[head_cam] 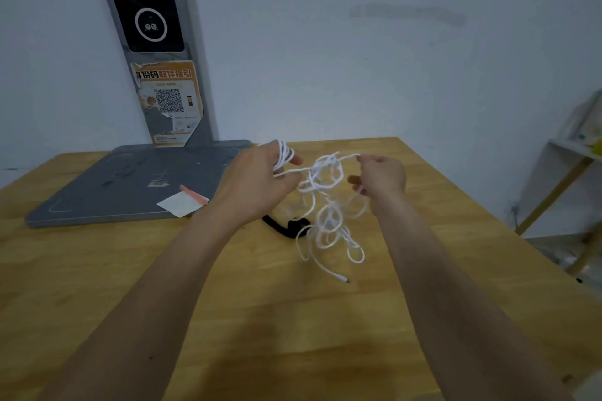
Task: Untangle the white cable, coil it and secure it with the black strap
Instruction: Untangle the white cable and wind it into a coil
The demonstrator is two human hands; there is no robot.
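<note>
Worktop (293,335): bare pale wood nearest the camera, both forearms reaching out over it.
Plug end: one free end of the white cable (325,202) with its small connector (346,280) lies on the wood, nearest of all the strands.
Hanging tangle: above that end the cable drops in many loose overlapping loops, lifted off the worktop and blurred, so I cannot tell which loop passes through which.
Black strap (286,225): lying curled on the worktop just behind the lowest loops, partly hidden by them, touched by neither hand.
Left hand (260,179): raised, several turns of cable wound round its fingers (282,153), thumb and fingers closed enough to hold that small coil.
Right hand (381,176): level with the left and near it, fingers pinching one strand at the top of the tangle, which runs across to the left hand.
Step in hand: judging by the few turns wound and the large knot left, this is the untangling, with coiling only just begun.
Next move: probably to draw the pinched strand clear of the clump and feed it onto the left-hand coil, without tightening the loops below.
Farther off: a grey flat base (130,185) with a white paper slip (179,203) and a pink pen (194,195), then the wall.
</note>
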